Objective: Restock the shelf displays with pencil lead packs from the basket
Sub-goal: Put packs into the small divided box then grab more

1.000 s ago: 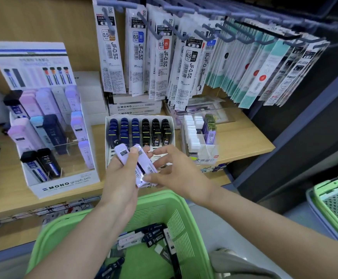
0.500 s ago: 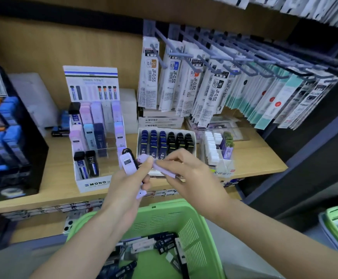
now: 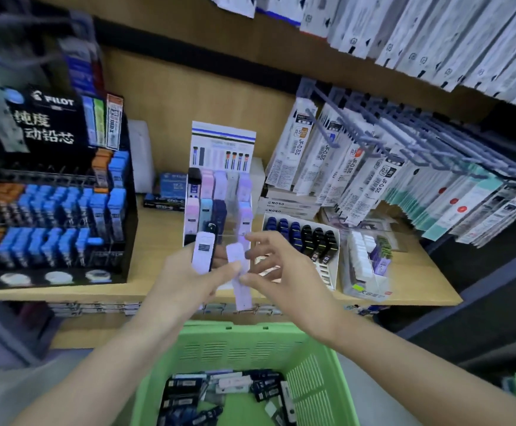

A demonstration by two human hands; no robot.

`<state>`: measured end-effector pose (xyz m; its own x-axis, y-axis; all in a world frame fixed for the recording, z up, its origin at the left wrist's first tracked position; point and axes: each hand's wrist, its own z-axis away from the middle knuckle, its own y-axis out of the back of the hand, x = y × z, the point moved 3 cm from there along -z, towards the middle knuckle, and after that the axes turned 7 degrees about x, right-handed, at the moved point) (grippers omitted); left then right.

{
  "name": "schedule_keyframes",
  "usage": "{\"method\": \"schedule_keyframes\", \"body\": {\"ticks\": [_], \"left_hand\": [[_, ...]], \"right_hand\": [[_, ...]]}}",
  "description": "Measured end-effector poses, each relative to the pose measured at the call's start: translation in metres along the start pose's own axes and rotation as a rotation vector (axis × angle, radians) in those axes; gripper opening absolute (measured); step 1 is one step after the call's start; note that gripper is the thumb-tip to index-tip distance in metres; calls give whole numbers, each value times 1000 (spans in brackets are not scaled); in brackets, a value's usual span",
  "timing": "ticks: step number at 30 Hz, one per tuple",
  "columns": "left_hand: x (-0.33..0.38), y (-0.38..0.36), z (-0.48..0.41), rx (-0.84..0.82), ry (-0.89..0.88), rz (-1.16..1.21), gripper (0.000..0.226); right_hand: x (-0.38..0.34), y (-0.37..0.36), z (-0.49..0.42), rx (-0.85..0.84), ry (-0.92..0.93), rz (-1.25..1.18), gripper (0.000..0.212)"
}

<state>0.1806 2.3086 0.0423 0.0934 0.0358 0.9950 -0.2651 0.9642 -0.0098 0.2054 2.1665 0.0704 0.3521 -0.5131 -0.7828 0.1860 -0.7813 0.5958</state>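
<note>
My left hand [image 3: 189, 278] grips a small bunch of lead packs, a pale lilac one [image 3: 203, 256] in front and a dark one behind it. My right hand [image 3: 276, 272] pinches another lilac pack [image 3: 240, 281] by its middle, right beside the left hand's bunch. Both hands hover in front of the white MONO display [image 3: 219, 192], which holds pink, lilac, blue and dark packs. Below, the green basket [image 3: 244, 352] holds several dark and white lead packs [image 3: 219, 395].
A black Pilot display [image 3: 50, 192] with blue and orange packs stands on the wooden shelf [image 3: 158, 238] at the left. A white tray [image 3: 330, 259] of dark packs and a clear box [image 3: 367, 265] sit to the right. Refill cards [image 3: 358, 167] hang on hooks above.
My head has turned left and up, bringing the Pilot display into view. My right hand has drawn one lilac pack apart from the bunch in my left hand.
</note>
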Motion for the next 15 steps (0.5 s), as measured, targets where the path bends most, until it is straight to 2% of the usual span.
{"method": "schedule_keyframes", "body": {"ticks": [3,5,8,12,15], "left_hand": [[2,14,-3,16,-15,-69,7],[1,22,-5,38,-1,-96,16],[1,30,-8,36,41,-71,18],[-4,42,-21,98,126,6,19],[-5,50,-29,150,183,118,10]], "right_hand": [[-10,-13,-11,-56,64,85,49],[-13,-20,-16,-68,104,129,39],[-17,-26,-23,-48,122,122,19],[-13,-10,-42,107,98,176,20],[-1,9,-60,227,74,262,9]]}}
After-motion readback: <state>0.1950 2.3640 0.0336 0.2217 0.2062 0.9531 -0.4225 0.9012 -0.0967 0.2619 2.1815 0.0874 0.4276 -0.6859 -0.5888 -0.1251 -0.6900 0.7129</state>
